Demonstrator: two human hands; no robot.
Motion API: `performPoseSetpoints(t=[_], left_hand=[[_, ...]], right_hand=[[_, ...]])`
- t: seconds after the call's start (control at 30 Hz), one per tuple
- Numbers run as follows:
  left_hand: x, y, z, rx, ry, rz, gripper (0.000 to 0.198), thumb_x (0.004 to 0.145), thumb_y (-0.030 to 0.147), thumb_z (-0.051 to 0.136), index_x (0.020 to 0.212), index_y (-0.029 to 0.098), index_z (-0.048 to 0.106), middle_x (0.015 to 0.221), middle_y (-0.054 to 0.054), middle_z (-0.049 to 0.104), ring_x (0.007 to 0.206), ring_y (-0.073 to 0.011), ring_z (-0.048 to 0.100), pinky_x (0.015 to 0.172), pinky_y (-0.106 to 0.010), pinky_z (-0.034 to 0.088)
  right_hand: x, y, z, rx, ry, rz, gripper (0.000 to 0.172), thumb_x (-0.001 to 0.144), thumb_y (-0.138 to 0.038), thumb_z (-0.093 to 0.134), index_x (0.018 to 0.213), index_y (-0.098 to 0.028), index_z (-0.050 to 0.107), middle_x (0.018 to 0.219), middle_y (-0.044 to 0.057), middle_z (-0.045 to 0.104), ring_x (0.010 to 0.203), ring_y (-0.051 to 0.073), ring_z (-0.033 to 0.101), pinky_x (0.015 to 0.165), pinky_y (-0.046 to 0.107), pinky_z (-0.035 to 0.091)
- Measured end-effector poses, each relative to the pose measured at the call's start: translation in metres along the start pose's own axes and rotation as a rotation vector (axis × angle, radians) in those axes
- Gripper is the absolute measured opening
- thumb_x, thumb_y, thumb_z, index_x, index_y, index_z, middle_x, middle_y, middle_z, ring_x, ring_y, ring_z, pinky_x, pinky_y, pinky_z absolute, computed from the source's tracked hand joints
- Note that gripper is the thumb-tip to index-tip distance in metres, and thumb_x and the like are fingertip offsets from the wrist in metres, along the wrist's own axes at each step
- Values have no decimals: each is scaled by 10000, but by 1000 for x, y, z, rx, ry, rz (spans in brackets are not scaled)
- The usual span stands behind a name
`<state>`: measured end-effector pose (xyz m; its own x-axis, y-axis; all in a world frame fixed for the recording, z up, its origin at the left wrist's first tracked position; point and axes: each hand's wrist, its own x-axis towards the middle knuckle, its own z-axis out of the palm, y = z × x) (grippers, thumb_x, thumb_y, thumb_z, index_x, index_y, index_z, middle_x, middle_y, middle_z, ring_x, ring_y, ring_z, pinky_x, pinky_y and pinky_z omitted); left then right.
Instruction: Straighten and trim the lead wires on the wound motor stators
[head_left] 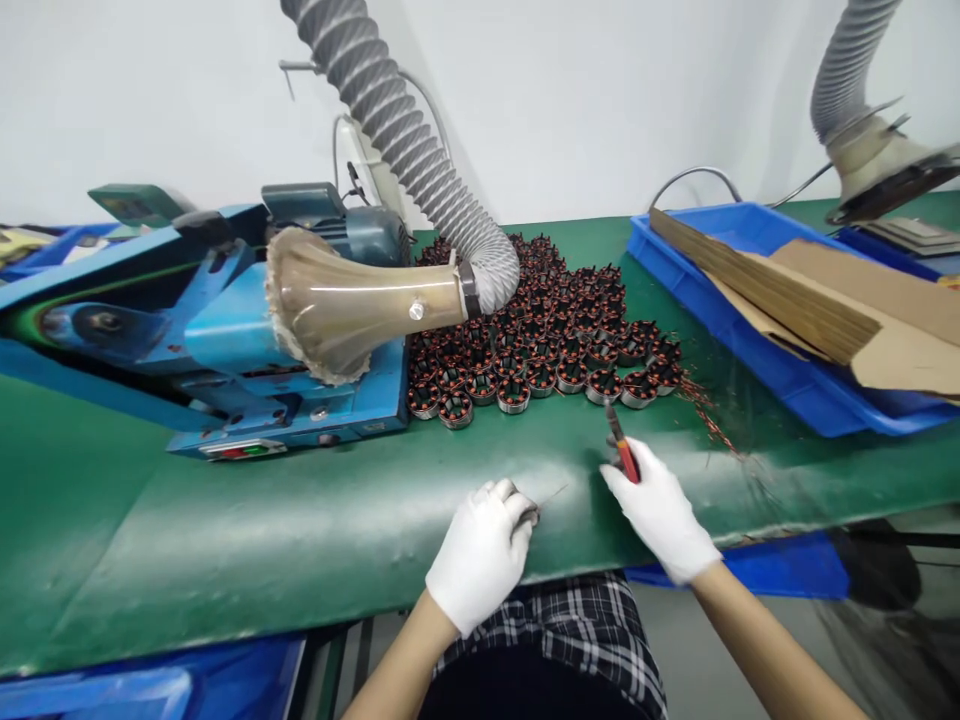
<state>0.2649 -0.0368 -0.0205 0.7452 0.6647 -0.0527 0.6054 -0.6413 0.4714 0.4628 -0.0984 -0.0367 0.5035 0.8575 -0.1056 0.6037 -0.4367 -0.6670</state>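
My left hand (pixel 480 548), in a white glove, is closed around a small motor stator (pixel 531 515) near the front of the green bench. Only its grey edge shows past my fingers, and a thin wire (pixel 555 494) sticks out to the right. Red-handled cutting pliers (pixel 625 455) are gripped in my gloved right hand (pixel 658 505), their dark jaws pointing away from me. Beyond both hands stand many wound stators (pixel 514 395), black with copper coils and grey metal rims, packed close together.
A blue belt machine (pixel 360 405) with a brown suction hood (pixel 360 300) and grey hose (pixel 390 110) takes up the left. Copper wire scraps (pixel 709 415) lie right of the stators. Farther right is a blue tray (pixel 739 315) with cardboard (pixel 780 290). Another hood (pixel 874 165) hangs above.
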Motion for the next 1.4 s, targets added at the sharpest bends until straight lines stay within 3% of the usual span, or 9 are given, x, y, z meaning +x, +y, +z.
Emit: performPoseSetpoints(t=[0.13,0.23,0.47,0.63,0.83,0.97,1.07,1.2,1.4], left_hand=[[1,-2,1,-43,-15,-1,143,857,178,435,825,205,571,824,-17,535,795,-180,489,694,-294,375],[1,-4,3,-63,-26,0,144,864,187,430,843,210,571,842,-17,535,798,-177,486,699,-290,372],[0,-6,6,-36,-35,-8,135,863,188,433,834,215,562,842,-11,517,774,-172,472,685,-287,366],[1,-6,5,7,-35,10,128,860,192,434,834,215,557,847,-11,520,773,-178,470,683,-298,362],[-1,-8,1,-13,-70,29,128,856,192,445,837,223,567,843,-8,534,795,-178,486,686,-289,377],[0,-22,-2,8,2,23,145,858,191,430,854,223,572,846,-9,556,796,-176,508,720,-299,393],[-6,-36,-11,89,186,-16,171,847,230,443,970,215,560,954,-39,582,886,-202,526,796,-331,401],[-32,-54,-21,205,358,-151,280,833,350,435,1041,226,575,927,-67,636,890,-251,562,816,-378,413],[-33,-61,-11,61,111,-370,217,818,318,445,941,295,622,825,5,693,738,-200,637,669,-274,469]], right_hand=[[-41,-6,-15,410,-671,183,283,807,-371,434,956,-146,520,677,5,555,563,159,539,548,280,450],[-61,-10,-11,330,-780,152,227,816,-352,448,862,-149,537,758,20,585,657,164,536,613,269,429],[-64,-16,5,104,-693,82,198,840,-358,431,825,-185,526,810,21,611,757,195,528,682,289,386],[-71,-19,17,254,-659,155,203,834,-368,441,805,-178,505,757,12,569,715,174,504,656,280,391],[-84,-11,41,818,-492,409,287,769,-441,560,757,-167,475,633,-33,457,580,113,457,564,237,400],[-87,-15,46,1359,-655,508,272,738,-395,635,802,-171,495,625,-17,522,545,150,549,538,287,445],[-76,-26,48,1664,-698,461,167,774,-277,615,867,-156,546,885,79,618,822,219,615,755,381,462],[-32,-17,37,1804,-493,417,128,744,-238,638,843,-166,602,1152,89,563,1104,218,497,983,409,333],[39,37,-28,1478,44,290,209,614,-308,714,732,-189,589,966,71,646,1069,238,527,974,406,361]])
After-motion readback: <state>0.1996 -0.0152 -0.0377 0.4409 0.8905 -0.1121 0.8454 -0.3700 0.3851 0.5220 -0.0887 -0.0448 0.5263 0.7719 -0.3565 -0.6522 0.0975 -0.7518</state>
